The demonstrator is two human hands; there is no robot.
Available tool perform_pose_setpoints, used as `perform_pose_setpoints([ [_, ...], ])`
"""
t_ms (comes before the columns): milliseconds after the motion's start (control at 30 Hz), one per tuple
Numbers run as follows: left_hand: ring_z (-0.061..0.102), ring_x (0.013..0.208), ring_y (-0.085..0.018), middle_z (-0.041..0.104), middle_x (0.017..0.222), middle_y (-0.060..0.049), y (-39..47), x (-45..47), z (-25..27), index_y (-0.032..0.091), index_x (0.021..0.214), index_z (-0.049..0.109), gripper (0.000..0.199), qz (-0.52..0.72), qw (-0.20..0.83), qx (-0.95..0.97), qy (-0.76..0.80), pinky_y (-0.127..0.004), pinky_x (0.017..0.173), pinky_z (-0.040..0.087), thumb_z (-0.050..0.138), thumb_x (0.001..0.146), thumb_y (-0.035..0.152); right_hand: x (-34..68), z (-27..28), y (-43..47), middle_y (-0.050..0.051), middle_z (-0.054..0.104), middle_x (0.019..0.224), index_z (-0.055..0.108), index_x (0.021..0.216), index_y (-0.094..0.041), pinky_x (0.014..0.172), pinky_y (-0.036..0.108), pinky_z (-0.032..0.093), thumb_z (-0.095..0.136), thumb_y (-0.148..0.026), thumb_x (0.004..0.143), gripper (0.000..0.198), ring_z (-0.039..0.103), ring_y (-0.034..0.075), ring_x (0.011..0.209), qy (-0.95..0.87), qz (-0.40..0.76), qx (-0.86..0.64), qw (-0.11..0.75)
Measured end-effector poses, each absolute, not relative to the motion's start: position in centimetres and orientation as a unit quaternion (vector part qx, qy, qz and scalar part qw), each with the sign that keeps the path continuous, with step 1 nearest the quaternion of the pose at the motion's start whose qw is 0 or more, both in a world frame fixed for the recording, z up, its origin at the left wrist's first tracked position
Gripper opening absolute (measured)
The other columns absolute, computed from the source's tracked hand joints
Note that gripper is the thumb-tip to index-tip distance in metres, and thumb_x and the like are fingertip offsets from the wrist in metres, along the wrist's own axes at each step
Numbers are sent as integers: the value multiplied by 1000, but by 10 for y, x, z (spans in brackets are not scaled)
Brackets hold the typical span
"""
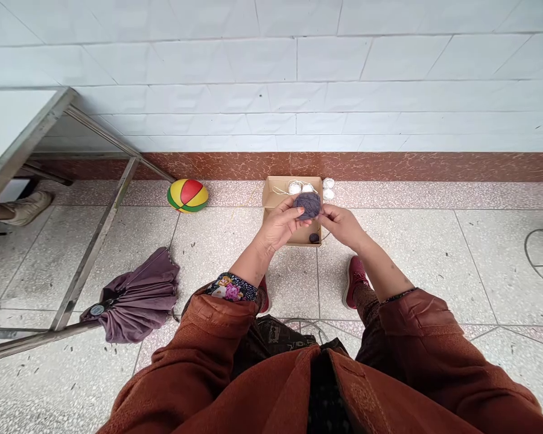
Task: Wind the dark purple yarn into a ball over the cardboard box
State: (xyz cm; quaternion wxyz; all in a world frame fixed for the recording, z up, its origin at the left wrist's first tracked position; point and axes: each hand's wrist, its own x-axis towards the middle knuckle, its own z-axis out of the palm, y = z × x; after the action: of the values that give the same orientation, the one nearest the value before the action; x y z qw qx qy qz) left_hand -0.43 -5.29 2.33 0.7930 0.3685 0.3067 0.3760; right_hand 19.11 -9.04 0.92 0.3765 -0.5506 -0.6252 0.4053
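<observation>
My left hand (281, 224) is closed around a dark purple-grey ball of yarn (308, 205), thumb across its front. Close by on its right, my right hand (342, 225) pinches at a thin yarn strand, mostly hidden by the fingers. Both hands are above an open cardboard box (271, 196) on the floor. White yarn balls (294, 187) with loose strands lie at the far side of the box. A small dark ball (314, 238) rests in its near right corner. Beside the box, on the right, are two more white balls (328, 188).
A red, yellow and green ball (187, 196) lies by the wall. To the left stands a metal-framed table (22, 120), with a folded purple umbrella (140, 295) at its lower bar. Another person's shoe (29, 208) shows beneath. A cable (529, 253) loops on the right floor.
</observation>
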Motion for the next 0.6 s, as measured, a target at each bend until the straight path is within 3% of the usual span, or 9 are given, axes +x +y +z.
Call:
perform_pose_setpoints([
  [100, 61, 77, -11, 68, 104, -6, -48, -3, 17, 16, 112, 65, 44, 385, 731, 400, 397, -26, 72, 50, 79, 73, 31, 187, 21, -97, -2, 57, 72, 67, 81, -22, 65, 29, 36, 65, -45, 94, 26, 47, 14, 67, -663, 437, -487, 364],
  [233, 61, 85, -14, 68, 111, -8, -52, -3, 11, 17, 116, 66, 47, 308, 661, 520, 445, -28, 76, 49, 79, 72, 26, 189, 32, -97, -1, 61, 76, 71, 85, -23, 68, 30, 40, 68, -47, 92, 26, 49, 14, 69, -627, 459, -468, 421],
  [333, 64, 89, -16, 66, 118, -8, -59, -5, 13, 25, 137, 58, 69, 227, 718, 542, 373, -30, 76, 51, 81, 72, 25, 196, 28, -90, 0, 62, 78, 69, 84, -23, 72, 32, 42, 70, -50, 90, 27, 52, 16, 73, -577, 412, -512, 485],
  [433, 66, 88, -15, 64, 123, -7, -63, -7, 21, 35, 150, 47, 83, 207, 805, 487, 268, -30, 73, 53, 79, 74, 30, 200, 15, -84, 0, 61, 76, 67, 81, -23, 72, 32, 41, 70, -50, 89, 29, 51, 17, 73, -552, 386, -560, 483],
  [600, 65, 86, -15, 67, 118, -9, -56, -6, 27, 23, 131, 61, 63, 339, 806, 400, 276, -30, 76, 53, 78, 72, 34, 193, 5, -87, -2, 55, 68, 63, 76, -22, 64, 30, 36, 66, -46, 90, 28, 45, 15, 65, -587, 397, -580, 401],
])
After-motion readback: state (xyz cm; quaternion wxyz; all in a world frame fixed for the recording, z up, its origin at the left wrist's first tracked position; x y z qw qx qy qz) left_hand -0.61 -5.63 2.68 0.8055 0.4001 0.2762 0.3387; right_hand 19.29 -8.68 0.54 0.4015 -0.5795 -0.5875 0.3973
